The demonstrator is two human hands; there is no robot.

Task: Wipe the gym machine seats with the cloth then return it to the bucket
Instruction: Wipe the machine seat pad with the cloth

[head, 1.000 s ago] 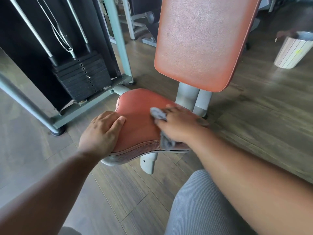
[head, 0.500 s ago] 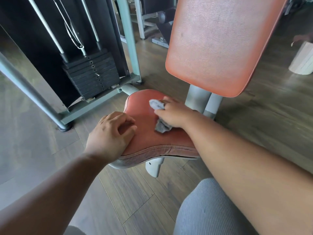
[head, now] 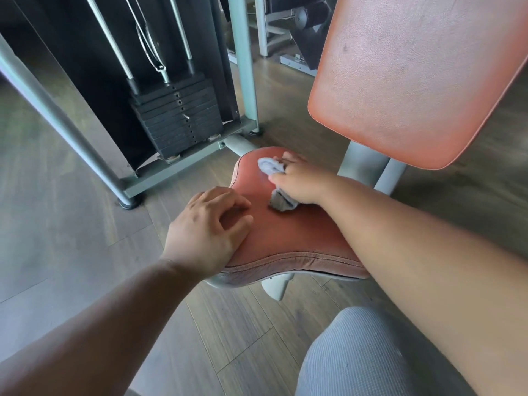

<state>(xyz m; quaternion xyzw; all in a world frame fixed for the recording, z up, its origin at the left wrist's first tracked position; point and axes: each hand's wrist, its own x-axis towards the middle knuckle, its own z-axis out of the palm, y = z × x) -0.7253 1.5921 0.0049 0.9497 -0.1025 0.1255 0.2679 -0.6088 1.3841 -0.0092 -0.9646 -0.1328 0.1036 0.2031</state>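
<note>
- Wood-plank gym floor (head: 85,224), grey machine frame.
- Wiping step: right hand (head: 300,184) gripping crumpled grey cloth (head: 271,167) on red padded seat (head: 285,238).
- Left hand (head: 208,235) loosely curled, steadying seat edge.
- Next, probably: sweep the uncovered near half.

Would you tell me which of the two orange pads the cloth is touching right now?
The lower, horizontal seat pad. The right hand presses the grey cloth onto it, while the upright back pad above is untouched.

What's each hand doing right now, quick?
Left hand: holding nothing, fingers loosely curled, resting on the seat edge.
Right hand: closed around the cloth, pressing it on the seat.
</note>
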